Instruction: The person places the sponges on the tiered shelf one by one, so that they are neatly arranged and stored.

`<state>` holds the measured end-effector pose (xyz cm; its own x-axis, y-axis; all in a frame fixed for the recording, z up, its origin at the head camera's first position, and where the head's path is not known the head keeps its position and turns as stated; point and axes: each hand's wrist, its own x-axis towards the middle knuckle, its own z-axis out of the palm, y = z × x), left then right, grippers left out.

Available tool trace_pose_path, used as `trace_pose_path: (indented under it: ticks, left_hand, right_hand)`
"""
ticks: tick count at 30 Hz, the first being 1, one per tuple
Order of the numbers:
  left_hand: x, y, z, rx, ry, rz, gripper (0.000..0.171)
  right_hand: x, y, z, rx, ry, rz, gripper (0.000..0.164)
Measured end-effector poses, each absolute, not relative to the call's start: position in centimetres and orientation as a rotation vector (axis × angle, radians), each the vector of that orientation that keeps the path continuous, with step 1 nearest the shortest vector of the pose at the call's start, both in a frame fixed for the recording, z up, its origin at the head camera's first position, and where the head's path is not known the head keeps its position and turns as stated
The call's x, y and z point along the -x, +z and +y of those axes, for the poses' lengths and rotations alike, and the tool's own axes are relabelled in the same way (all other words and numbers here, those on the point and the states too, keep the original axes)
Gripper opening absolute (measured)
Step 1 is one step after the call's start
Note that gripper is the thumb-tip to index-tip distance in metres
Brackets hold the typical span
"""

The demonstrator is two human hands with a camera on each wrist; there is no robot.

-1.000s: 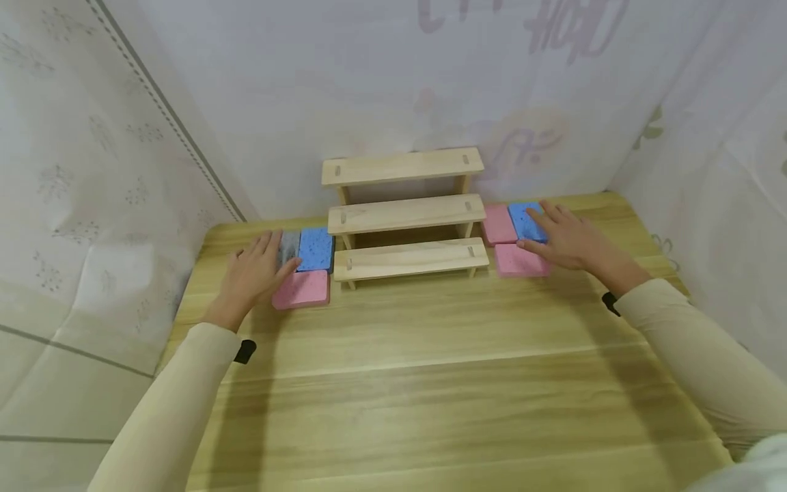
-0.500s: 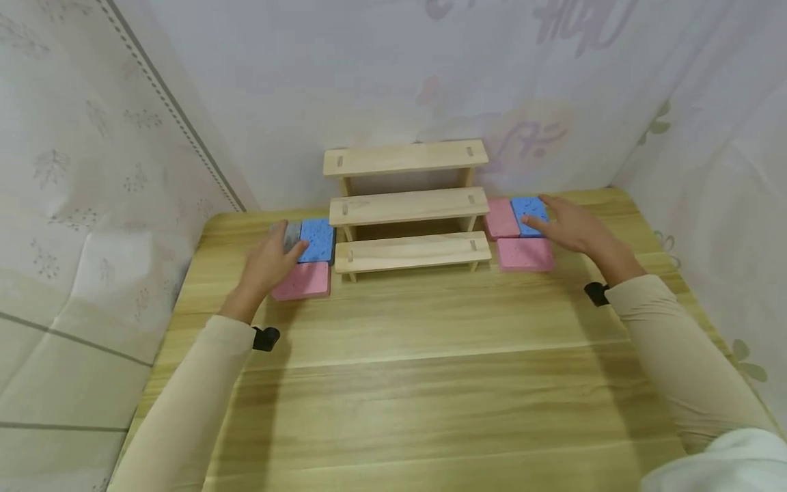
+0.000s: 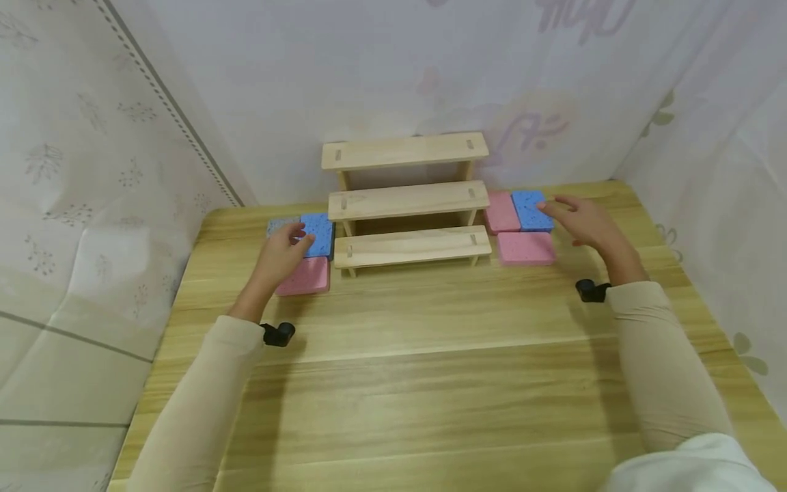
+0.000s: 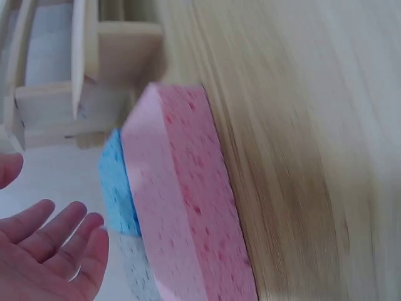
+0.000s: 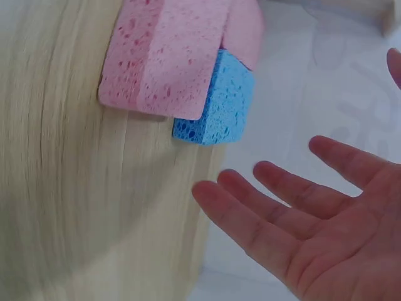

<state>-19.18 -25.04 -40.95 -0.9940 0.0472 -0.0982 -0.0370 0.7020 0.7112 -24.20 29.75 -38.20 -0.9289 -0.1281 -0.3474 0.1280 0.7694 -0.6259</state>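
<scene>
My left hand point(image 3: 281, 258) hovers with relaxed fingers over the left sponges, and its palm holds nothing in the left wrist view. Below it lie a blue sponge point(image 3: 318, 239), a grey sponge point(image 3: 281, 225) partly covered by the hand, and a pink sponge point(image 4: 169, 200) in front. On the right, my right hand point(image 3: 584, 220) is raised beside another blue sponge point(image 3: 530, 210), fingers spread and nothing in them. A pink sponge point(image 3: 503, 212) lies left of that blue one, and a second pink sponge point(image 3: 525, 249) sits in front of both.
Between the two sponge groups stands a three-step wooden rack point(image 3: 408, 201) against the curtain-like backdrop point(image 3: 381, 75). Everything rests on a wood-grain table point(image 3: 418, 389). Patterned fabric point(image 3: 80, 205) hangs along the left side, and more fabric closes off the right.
Both hands have lifted off the sponges. The left hand moved right, its fingers now bent more; the right hand drew back to the right. The sponges and rack stay in place.
</scene>
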Motion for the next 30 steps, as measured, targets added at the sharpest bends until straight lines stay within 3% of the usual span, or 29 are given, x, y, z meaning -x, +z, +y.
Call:
trace_pose_path:
  ticks: [18, 30]
  left_hand:
    - [19.3, -40.6, -23.6, 0.364, 1.577, 2.395, 0.050]
    - [19.9, -40.6, -21.9, 0.387, 1.688, 2.210, 0.051]
  right_hand:
    - [23.2, -40.4, 31.3, -0.268, -1.207, 2.431, 0.108]
    - [22.9, -42.3, 31.3, -0.359, -1.294, 2.332, 0.105]
